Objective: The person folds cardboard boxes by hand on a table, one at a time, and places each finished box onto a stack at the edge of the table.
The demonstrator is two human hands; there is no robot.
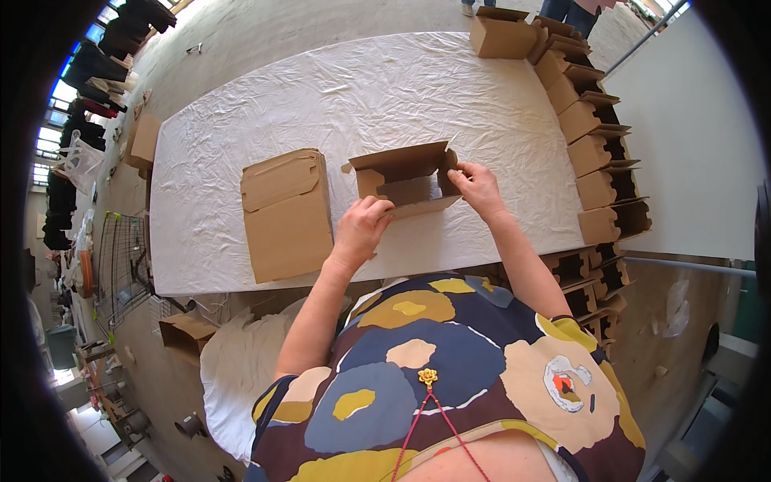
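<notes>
A brown cardboard box stands opened out on the white-covered table in front of me, its top and part of its bottom open so the cloth shows through. My left hand grips its near left corner, fingers curled over the edge. At the right end my right hand pinches a side flap between thumb and fingers. Left of the box lies a stack of flat folded cardboard boxes, a little apart from my left hand.
White wrinkled cloth covers the table. A row of formed cardboard boxes lines its right edge, with more boxes stacked below. Another box is past the left edge, near a wire rack. A person's legs show at the far side.
</notes>
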